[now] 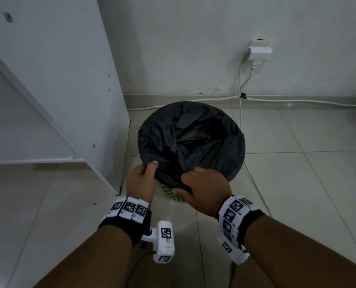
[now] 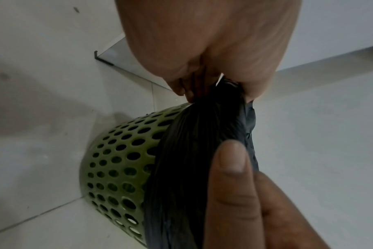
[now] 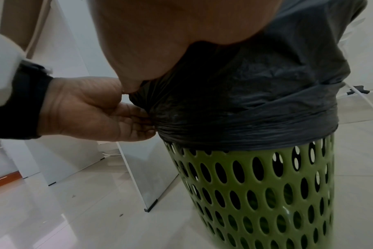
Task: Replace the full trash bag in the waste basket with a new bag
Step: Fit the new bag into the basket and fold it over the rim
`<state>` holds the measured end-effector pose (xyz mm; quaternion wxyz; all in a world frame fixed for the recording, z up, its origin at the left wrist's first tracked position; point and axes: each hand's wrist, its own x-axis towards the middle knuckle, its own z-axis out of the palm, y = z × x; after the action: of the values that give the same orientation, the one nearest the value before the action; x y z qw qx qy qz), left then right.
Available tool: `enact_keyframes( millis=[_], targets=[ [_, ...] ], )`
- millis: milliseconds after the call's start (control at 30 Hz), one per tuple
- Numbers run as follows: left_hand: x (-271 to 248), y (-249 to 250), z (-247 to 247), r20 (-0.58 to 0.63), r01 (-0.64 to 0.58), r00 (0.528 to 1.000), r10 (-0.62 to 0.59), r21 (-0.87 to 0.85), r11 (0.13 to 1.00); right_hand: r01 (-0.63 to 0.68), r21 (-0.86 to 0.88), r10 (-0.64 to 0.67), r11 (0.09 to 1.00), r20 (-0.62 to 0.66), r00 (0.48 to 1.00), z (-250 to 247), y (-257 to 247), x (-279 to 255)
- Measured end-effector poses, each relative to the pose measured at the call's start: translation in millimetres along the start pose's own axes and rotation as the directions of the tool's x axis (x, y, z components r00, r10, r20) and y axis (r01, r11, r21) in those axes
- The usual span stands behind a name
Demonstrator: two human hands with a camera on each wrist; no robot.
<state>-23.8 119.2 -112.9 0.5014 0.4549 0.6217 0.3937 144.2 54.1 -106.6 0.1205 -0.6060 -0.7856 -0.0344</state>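
A green perforated waste basket (image 3: 266, 193) stands on the tiled floor, lined with a black trash bag (image 1: 191, 138) folded over its rim. Both hands are at the near side of the rim. My left hand (image 1: 150, 171) pinches the gathered bag edge, thumb on top and fingers underneath. My right hand (image 1: 183, 183) grips the same bunched fold just to its right. In the left wrist view the left thumb (image 2: 230, 160) presses on the bag (image 2: 192, 151) above the basket (image 2: 117, 160). In the right wrist view the left hand (image 3: 91, 109) holds the bag's (image 3: 256, 101) gathered edge.
A white cabinet panel (image 1: 69, 100) stands close to the basket's left, its foot (image 3: 149, 208) on the floor. A wall socket with a plug (image 1: 258, 51) is behind, and its white cable (image 1: 240, 113) drops to the floor beside the basket. Tiled floor lies to the right.
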Motion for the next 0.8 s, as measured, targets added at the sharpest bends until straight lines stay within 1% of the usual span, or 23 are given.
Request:
enact_keyframes(
  millis=[100, 200, 267, 300, 333, 367, 467, 500, 600, 733, 800],
  targets=[
    [0, -5, 1, -0.017, -0.001, 1.0, 0.0, -0.053, 0.999, -0.008, 0.006, 0.008, 1.0, 0.005, 1.0, -1, -1, 0],
    [-6, -1, 7, -0.048, 0.047, 0.997, -0.058, -0.21, 0.977, -0.022, 0.016, 0.022, 1.0, 0.014, 1.0, -2, -2, -1],
    [-7, 2, 10, -0.075, 0.07, 0.992, -0.098, -0.311, 0.948, -0.03, 0.021, 0.03, 0.999, 0.003, 1.0, -1, -3, -1],
    [-7, 3, 10, -0.081, 0.089, 0.988, -0.13, -0.385, 0.918, -0.035, 0.02, 0.035, 0.999, -0.003, 0.999, -1, -4, -2],
    [-5, 4, 10, -0.071, 0.111, 0.985, -0.16, -0.451, 0.885, -0.038, 0.015, 0.039, 0.999, -0.01, 0.999, -1, -4, -1],
    [-3, 3, 10, -0.062, 0.11, 0.986, -0.157, -0.47, 0.876, -0.042, 0.01, 0.043, 0.999, -0.015, 0.999, -1, -4, -1],
    [-1, 1, 11, -0.093, 0.025, 0.994, -0.056, -0.301, 0.953, -0.051, 0.013, 0.051, 0.999, -0.01, 0.999, -1, -5, -1],
    [-2, 1, 11, -0.1, 0.006, 0.994, -0.033, -0.264, 0.965, -0.051, 0.014, 0.051, 0.999, -0.006, 0.999, -1, -5, -1],
    [-4, 0, 9, -0.102, -0.019, 0.995, -0.001, -0.201, 0.979, -0.055, 0.015, 0.055, 0.998, 0.001, 0.999, 0, -5, -1],
    [0, -2, 5, -0.088, -0.067, 0.994, 0.066, -0.014, 0.998, -0.042, 0.006, 0.042, 0.999, -0.005, 0.999, 0, -4, -2],
    [1, -2, 5, -0.079, -0.092, 0.993, 0.093, 0.013, 0.996, -0.034, 0.004, 0.034, 0.999, -0.002, 0.999, 0, -3, -1]
  ],
)
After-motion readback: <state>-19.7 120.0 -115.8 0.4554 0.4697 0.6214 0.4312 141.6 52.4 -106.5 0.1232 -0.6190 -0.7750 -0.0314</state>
